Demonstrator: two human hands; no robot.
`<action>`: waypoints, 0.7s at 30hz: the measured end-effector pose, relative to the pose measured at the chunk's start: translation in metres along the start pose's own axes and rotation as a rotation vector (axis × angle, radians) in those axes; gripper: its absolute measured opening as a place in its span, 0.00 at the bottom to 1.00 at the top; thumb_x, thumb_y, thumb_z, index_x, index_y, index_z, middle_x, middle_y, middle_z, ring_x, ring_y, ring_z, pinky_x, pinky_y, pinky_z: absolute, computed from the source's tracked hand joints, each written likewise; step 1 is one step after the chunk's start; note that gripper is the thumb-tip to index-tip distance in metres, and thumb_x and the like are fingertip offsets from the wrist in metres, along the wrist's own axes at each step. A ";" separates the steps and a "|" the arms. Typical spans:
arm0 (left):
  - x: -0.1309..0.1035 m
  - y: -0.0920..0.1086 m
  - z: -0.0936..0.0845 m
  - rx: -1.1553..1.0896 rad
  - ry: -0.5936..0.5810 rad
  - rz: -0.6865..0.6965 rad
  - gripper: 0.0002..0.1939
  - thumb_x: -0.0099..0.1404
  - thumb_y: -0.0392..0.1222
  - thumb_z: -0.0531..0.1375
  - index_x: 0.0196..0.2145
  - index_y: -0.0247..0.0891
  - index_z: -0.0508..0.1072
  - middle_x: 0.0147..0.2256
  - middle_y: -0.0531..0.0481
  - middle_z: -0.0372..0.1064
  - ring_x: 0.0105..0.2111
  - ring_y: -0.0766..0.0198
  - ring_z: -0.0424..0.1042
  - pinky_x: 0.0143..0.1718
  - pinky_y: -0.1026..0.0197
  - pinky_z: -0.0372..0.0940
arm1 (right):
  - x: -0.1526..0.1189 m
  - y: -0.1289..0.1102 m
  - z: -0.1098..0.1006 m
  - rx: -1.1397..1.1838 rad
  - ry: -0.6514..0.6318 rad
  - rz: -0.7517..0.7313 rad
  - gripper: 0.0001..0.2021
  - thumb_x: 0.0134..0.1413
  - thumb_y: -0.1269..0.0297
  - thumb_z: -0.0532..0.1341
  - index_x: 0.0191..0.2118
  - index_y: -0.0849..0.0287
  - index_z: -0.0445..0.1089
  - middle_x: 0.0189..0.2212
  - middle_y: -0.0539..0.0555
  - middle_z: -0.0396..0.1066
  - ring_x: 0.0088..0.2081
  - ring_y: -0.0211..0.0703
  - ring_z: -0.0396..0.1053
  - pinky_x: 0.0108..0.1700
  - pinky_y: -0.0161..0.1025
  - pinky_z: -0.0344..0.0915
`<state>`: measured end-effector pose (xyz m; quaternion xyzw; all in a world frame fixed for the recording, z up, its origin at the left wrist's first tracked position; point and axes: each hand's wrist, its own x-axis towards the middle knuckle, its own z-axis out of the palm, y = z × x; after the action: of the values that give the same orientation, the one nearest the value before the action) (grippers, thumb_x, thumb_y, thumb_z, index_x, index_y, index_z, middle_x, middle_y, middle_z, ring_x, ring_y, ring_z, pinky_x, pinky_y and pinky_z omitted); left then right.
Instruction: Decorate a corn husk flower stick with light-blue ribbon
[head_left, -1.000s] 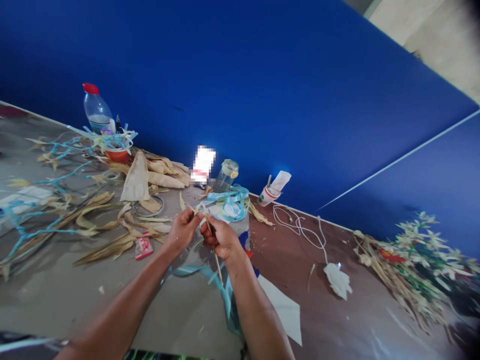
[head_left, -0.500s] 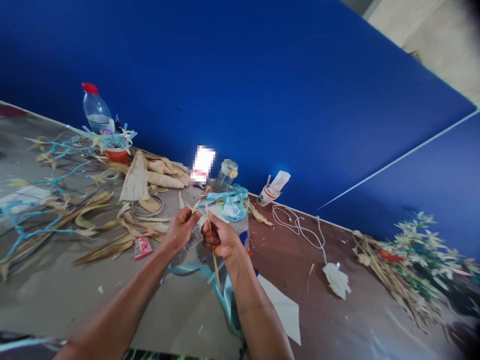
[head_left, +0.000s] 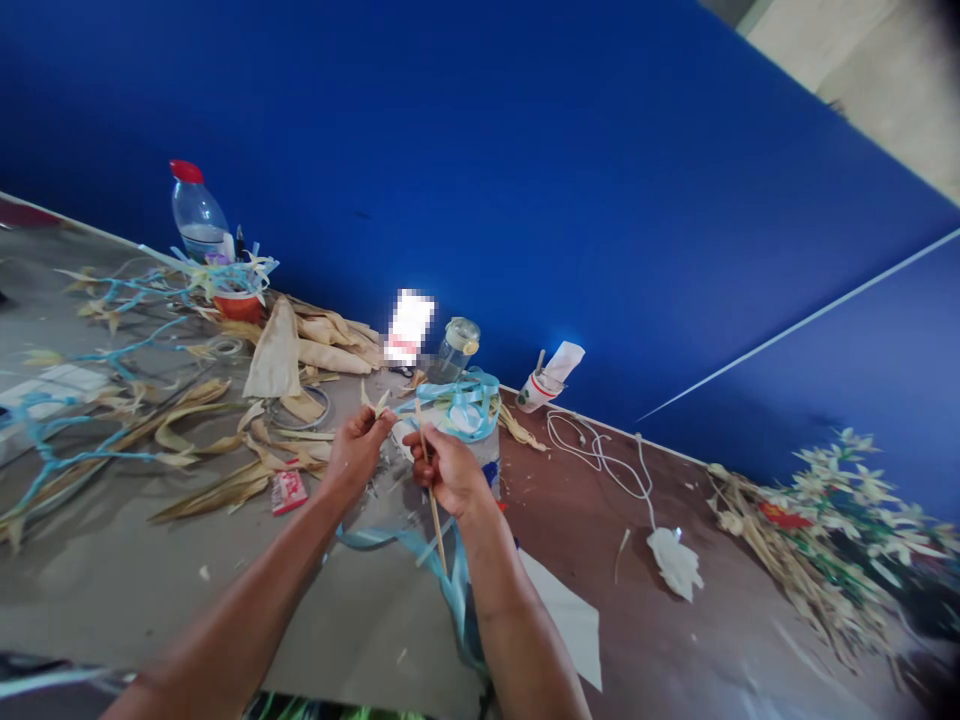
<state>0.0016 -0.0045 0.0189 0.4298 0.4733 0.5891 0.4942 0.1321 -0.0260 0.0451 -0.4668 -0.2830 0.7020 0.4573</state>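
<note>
Near the middle of the table, my left hand (head_left: 358, 448) pinches a small pale husk flower (head_left: 377, 403) whose pointed petals stick up above the fingertips. Just to its right, my right hand (head_left: 444, 465) is closed on a thin tan stick (head_left: 437, 520), which slants from above the fingers down toward the table edge. The two hands are close but apart. Light blue ribbon (head_left: 405, 543) trails under the wrists, and more of it lies coiled (head_left: 476, 400) behind my right hand.
Dried husks (head_left: 334, 345) and blue-wrapped stems (head_left: 45, 460) cover the left side. At the back stand a red-capped bottle (head_left: 199, 210), a glass jar (head_left: 454, 350), a bright blurred screen (head_left: 409, 325) and a cup (head_left: 536, 390). A white cable (head_left: 600, 455) and flower bunch (head_left: 847, 500) lie right.
My hands have moved slightly apart. The husk flower shows more clearly above my left fingertips, and the stick has shifted a little to the right with my right hand. The view has shifted slightly.
</note>
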 end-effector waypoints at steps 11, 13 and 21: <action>-0.001 -0.004 0.002 -0.025 -0.006 0.002 0.14 0.53 0.50 0.61 0.23 0.36 0.67 0.19 0.59 0.57 0.22 0.71 0.56 0.26 0.66 0.54 | 0.004 0.014 0.006 -0.184 0.020 -0.048 0.20 0.48 0.46 0.60 0.22 0.61 0.69 0.16 0.44 0.54 0.14 0.26 0.46 0.17 0.30 0.41; -0.003 -0.005 0.003 0.007 -0.041 0.004 0.14 0.54 0.50 0.60 0.23 0.36 0.67 0.19 0.59 0.57 0.22 0.70 0.56 0.26 0.66 0.54 | 0.004 0.014 0.007 -0.193 0.028 -0.044 0.20 0.48 0.46 0.59 0.22 0.61 0.68 0.16 0.44 0.54 0.13 0.26 0.45 0.17 0.30 0.40; -0.007 -0.011 0.009 0.014 -0.139 0.002 0.14 0.55 0.51 0.59 0.24 0.36 0.66 0.19 0.58 0.58 0.21 0.70 0.58 0.25 0.66 0.54 | 0.006 0.012 0.005 -0.228 0.063 -0.033 0.23 0.51 0.45 0.56 0.21 0.61 0.66 0.13 0.43 0.51 0.12 0.27 0.44 0.16 0.30 0.40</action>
<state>0.0132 -0.0098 0.0097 0.4734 0.4415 0.5551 0.5223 0.1219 -0.0251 0.0351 -0.5329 -0.3545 0.6425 0.4214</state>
